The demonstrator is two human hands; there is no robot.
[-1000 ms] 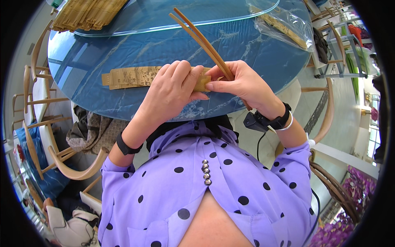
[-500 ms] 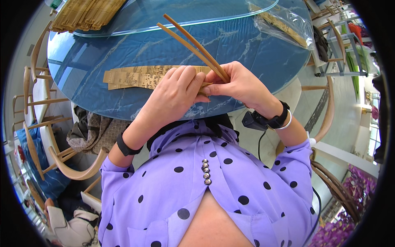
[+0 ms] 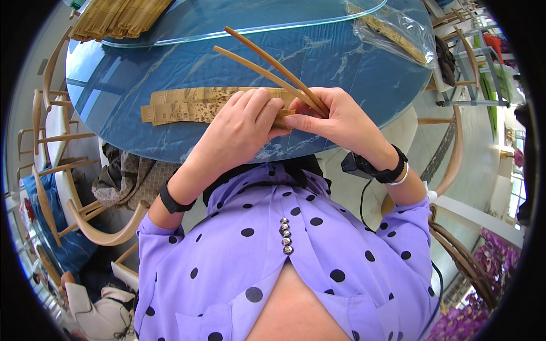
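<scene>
My right hand [image 3: 341, 119] grips a pair of wooden chopsticks [image 3: 267, 73] near their lower ends. They slant up to the left, their far tips a little apart. Close beside it, my left hand [image 3: 236, 125] is closed on a brown paper sleeve [image 3: 284, 117], whose end pokes out between the two hands. My fingers hide most of this sleeve. Under and beyond my left hand, flat printed brown paper sleeves [image 3: 185, 108] lie overlapping on the table, their right part partly covered.
The round blue marbled table [image 3: 131, 128] carries a raised glass disc [image 3: 227, 32]. A stack of brown sleeves [image 3: 116, 20] sits at the far left. A clear plastic bag [image 3: 398, 34] with a sleeve inside lies far right. Wooden chairs [image 3: 108, 238] stand around.
The chopsticks' far tips have spread apart and dipped lower, and my right hand has shifted slightly right. More of the sleeve's end shows between my hands. The flat sleeves have shifted slightly.
</scene>
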